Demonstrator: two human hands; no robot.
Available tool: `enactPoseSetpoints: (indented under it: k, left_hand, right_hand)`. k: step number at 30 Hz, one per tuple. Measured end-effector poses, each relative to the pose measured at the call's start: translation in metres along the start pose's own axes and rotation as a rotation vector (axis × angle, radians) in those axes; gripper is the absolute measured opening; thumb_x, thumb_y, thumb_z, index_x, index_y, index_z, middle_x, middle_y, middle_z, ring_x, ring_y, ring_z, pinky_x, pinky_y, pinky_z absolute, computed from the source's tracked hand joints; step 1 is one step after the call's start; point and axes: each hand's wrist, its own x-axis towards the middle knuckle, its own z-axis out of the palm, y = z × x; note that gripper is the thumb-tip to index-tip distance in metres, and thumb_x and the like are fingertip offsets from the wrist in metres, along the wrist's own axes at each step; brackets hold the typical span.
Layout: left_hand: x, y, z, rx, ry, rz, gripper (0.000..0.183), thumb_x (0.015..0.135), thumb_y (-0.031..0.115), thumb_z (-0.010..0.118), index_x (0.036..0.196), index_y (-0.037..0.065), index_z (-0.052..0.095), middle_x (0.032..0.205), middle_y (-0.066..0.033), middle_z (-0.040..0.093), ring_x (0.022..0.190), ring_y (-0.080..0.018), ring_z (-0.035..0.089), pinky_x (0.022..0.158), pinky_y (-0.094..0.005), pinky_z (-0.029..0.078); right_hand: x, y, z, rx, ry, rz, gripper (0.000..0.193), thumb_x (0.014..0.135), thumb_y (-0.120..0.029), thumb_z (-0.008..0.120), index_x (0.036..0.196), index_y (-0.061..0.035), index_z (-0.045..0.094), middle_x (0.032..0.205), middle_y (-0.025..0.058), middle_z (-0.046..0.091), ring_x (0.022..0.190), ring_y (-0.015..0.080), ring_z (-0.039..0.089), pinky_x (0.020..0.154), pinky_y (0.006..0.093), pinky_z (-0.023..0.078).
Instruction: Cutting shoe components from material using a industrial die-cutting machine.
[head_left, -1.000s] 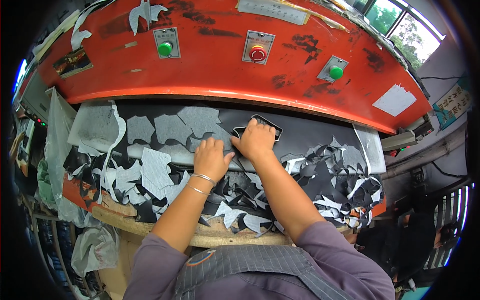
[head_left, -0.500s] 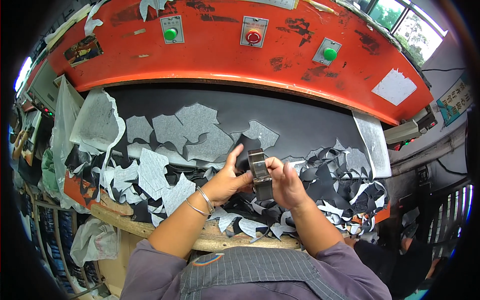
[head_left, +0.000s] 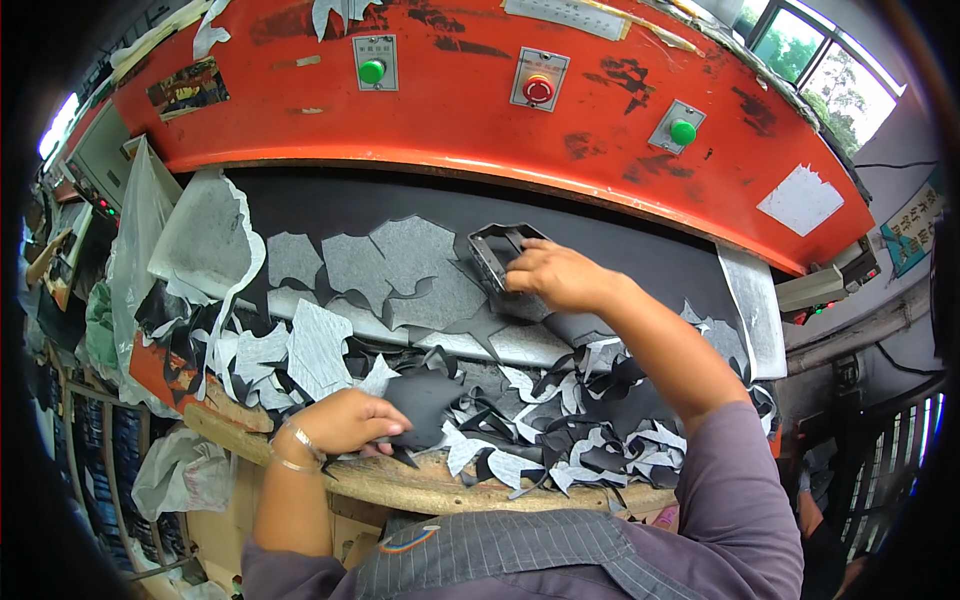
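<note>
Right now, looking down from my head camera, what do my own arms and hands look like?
Your left hand and right hand are both ungloved. Thin silver-coloured bangles circle the left wrist; none shows on the right. The left sleeve and right sleeve are short, plain and dusky purple-grey.

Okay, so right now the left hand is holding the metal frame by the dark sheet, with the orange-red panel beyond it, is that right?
Not quite: the right hand is holding the metal frame by the dark sheet, with the orange-red panel beyond it. The head view shows this, with the left hand lower down, near the wooden edge.
</note>
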Motion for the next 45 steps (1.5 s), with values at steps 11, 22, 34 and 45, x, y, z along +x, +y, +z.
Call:
enactPoseSetpoints:
  k: [11,22,34,45]
  left_hand:
    - [0.137,0.036,-0.037,0.375,0.963,0.496,0.072,0.085,0.025,0.066,0.143,0.001,0.032,0.133,-0.0195,0.055,0.089,-0.0294,0.061,0.097,-0.0381,0.041]
    - [0.209,0.048,-0.041,0.509,0.936,0.455,0.074,0.082,0.015,0.06,0.145,-0.003,0.025,0.136,-0.0128,0.053,0.125,-0.0268,0.05,0.114,-0.043,0.02]
    - [0.218,0.043,-0.051,0.768,0.989,0.499,0.074,0.083,0.017,0.059,0.145,-0.001,0.024,0.14,-0.0115,0.051,0.066,-0.0179,0.056,0.115,-0.0424,0.018]
    - [0.177,0.049,-0.071,0.306,1.067,0.63,0.078,0.081,0.01,0.067,0.146,0.001,0.025,0.138,-0.0168,0.049,0.1,-0.0222,0.061,0.104,-0.0377,0.036]
  right_hand:
    - [0.01,0.041,0.039,-0.001,0.456,0.4,0.053,0.076,-0.015,0.074,0.126,-0.0143,0.056,0.126,0.0139,0.057,0.125,0.0308,0.047,0.106,0.0451,0.034]
    - [-0.03,0.067,0.068,0.158,0.369,0.658,0.065,0.084,-0.033,0.068,0.139,-0.0078,0.045,0.136,0.0155,0.052,0.128,0.0301,0.047,0.111,0.0459,0.027]
    - [-0.024,0.068,0.068,0.081,0.4,0.684,0.066,0.085,-0.031,0.067,0.14,-0.004,0.042,0.133,0.0193,0.053,0.124,0.032,0.05,0.11,0.0448,0.03]
    - [-0.038,0.015,0.03,0.291,0.997,0.891,0.062,0.08,-0.025,0.076,0.133,-0.0042,0.051,0.135,0.015,0.053,0.127,0.0261,0.049,0.103,0.0378,0.04]
